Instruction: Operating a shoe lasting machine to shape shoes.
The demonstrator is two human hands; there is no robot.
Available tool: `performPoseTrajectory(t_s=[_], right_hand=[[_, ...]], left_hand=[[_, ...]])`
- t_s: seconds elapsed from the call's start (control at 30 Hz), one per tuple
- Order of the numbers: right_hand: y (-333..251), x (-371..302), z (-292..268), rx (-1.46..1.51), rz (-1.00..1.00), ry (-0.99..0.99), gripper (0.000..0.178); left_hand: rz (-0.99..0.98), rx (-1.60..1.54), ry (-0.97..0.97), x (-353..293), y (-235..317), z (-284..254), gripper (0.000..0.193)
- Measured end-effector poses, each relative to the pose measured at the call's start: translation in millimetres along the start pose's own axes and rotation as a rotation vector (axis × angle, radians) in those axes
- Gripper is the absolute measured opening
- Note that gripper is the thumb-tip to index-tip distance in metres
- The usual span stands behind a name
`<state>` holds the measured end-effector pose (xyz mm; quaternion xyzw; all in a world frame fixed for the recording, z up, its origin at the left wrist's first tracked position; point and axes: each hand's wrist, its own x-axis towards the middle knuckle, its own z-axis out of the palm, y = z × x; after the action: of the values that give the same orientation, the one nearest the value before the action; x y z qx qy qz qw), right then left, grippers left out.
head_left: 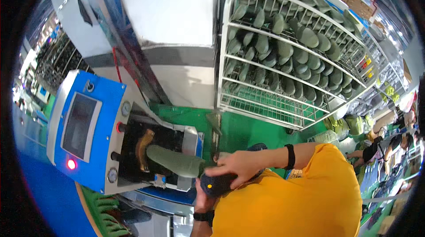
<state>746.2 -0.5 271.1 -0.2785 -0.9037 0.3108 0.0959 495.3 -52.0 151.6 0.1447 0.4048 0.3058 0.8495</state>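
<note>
green form lies in the blue machine, your half-curled right hand gripping the navy piece at its end, left hand closure unclear; positioning seems underway, steady alignment called for next.

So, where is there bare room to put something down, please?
The green floor between the white rack and the right hand looks bare; so does the rack's bottom level. Crowded: the rack's upper rows, full of green rounded pieces, and the opening of the machine, where a long green piece reaches in.
</note>
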Motion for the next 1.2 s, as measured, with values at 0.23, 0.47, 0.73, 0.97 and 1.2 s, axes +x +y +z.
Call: performPoseTrajectory(t_s=[0.23, 0.47, 0.73, 0.97, 1.2], right_hand=[[70.8, 124.7, 70.0, 1.319, 0.539, 0.173, 0.097], [87.5, 74.1, 38.6, 1.231, 0.348, 0.084, 0.089], [239.1, -125.1, 63.2, 0.755, 0.864, 0.134, 0.089], [440.2, -198.6, 152.9, 0.298, 1.856, 0.704, 0.087], [620.4, -290.2, 139.1, 0.223, 1.938, 0.901, 0.083]], left_hand=[[-0.042, 0.065, 0.150, -2.6, -22.0, -7.9, 0.062], [0.072, 0.202, 0.670, -44.4, -20.2, -30.8, 0.042], [0.107, 0.590, 0.485, -7.9, -26.6, 9.6, 0.050], [-0.060, 0.903, 0.482, 71.9, -38.0, 70.5, 0.048], [-0.251, 0.892, 0.691, 113.7, -34.5, 126.5, 0.044]])
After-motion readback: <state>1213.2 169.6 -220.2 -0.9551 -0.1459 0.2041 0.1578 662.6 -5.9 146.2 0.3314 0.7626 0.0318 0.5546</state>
